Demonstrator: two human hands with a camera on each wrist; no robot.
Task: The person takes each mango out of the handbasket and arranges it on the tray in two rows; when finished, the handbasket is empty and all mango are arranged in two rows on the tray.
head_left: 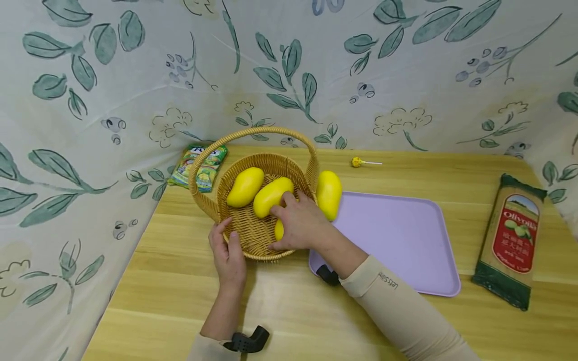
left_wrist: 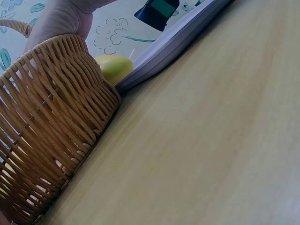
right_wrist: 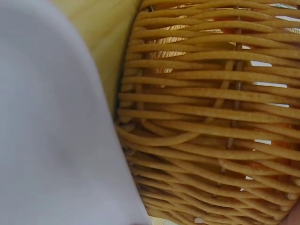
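Note:
A wicker basket with a tall arched handle stands on the table, two yellow mangoes lying in its far half. My left hand holds the basket's near left rim, thumb and fingers about the edge. Reaching over the right side, my right hand grips another mango low inside the basket, mostly hidden by the hand. One more mango lies outside, between the basket and a lilac tray. Both wrist views show mainly the basket's woven wall.
A green snack packet lies behind the basket at the left. Towards the table's back is a yellow lollipop with a white stick. At the far right lies a pasta packet. A leaf-patterned cloth hangs behind the table.

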